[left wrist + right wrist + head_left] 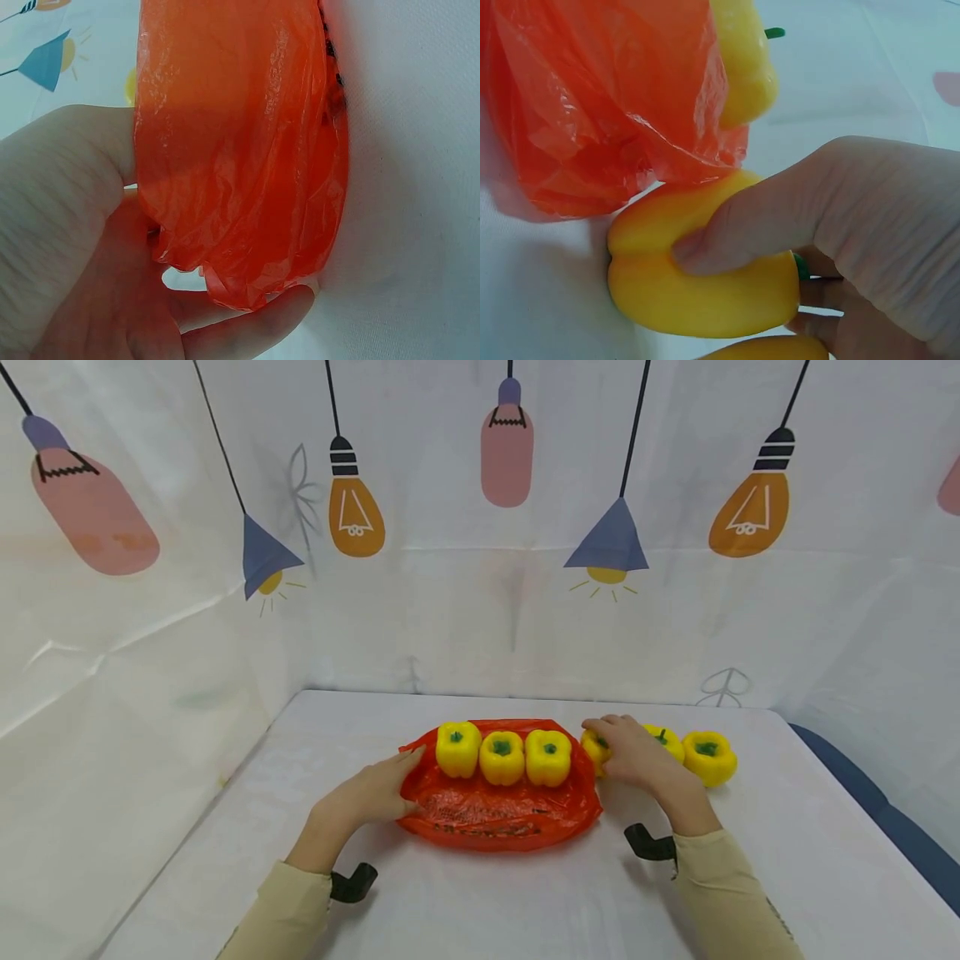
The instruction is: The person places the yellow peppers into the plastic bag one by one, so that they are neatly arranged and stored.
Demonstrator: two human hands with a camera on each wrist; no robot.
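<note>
A red plastic bag point(480, 827) lies on the table with three yellow bell peppers point(502, 758) standing in a row at its far half, stems up. Whether they are in the bag or on it is hard to tell. At the bag's left side my left hand point(382, 789) holds the edge; in the left wrist view the thumb goes behind the red film point(240, 150) and the fingers lie outside it. My right hand point(633, 752) grips another yellow bell pepper point(705, 277), thumb on its side, beside the bag's right edge.
To the right of my right hand stand two more yellow bell peppers point(709, 758), one partly covered by the hand. A white tabletop point(480, 910) lies beneath, and a white sheet printed with lamps point(450, 627) hangs behind. A dark blue chair-like shape point(847, 768) stands past the right edge.
</note>
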